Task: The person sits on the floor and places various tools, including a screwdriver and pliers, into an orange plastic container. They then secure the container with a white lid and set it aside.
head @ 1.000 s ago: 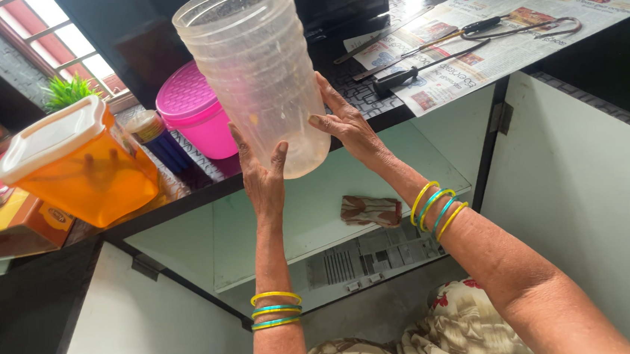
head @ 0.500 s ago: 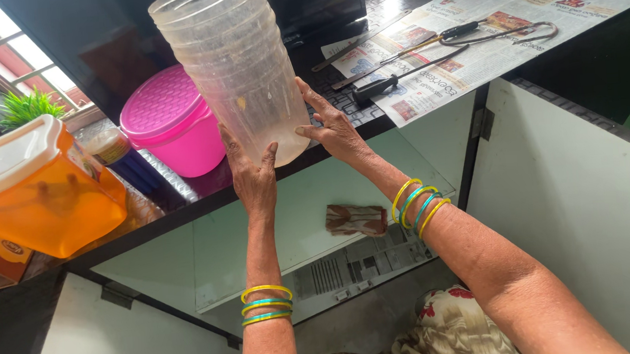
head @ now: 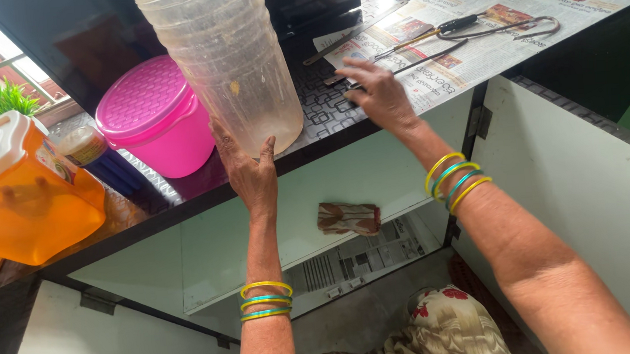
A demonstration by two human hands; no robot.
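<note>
Clear ribbed plastic jar (head: 223, 60), tall, cloudy and lidless, stands tilted at the front edge of the dark patterned countertop (head: 325, 112), its base at or just above the surface; whether it rests there cannot be told. Only the left hand (head: 248, 171) grips it, fingers and thumb cupped round the lower wall from below. The right hand (head: 374, 94) is off the jar, fingers spread loose and holding nothing, hovering over the counter's front edge beside the spread newspaper (head: 497, 16). On that paper lie long metal tools with dark handles (head: 439, 36). Just left of the jar sits a pink plastic tub with a textured lid (head: 154, 118), and farther left, at the counter's left end, an orange box with a white lid (head: 16, 193). Below the counter the cupboard stands open, a folded patterned cloth (head: 348, 218) lying on its pale shelf (head: 297, 231).
</note>
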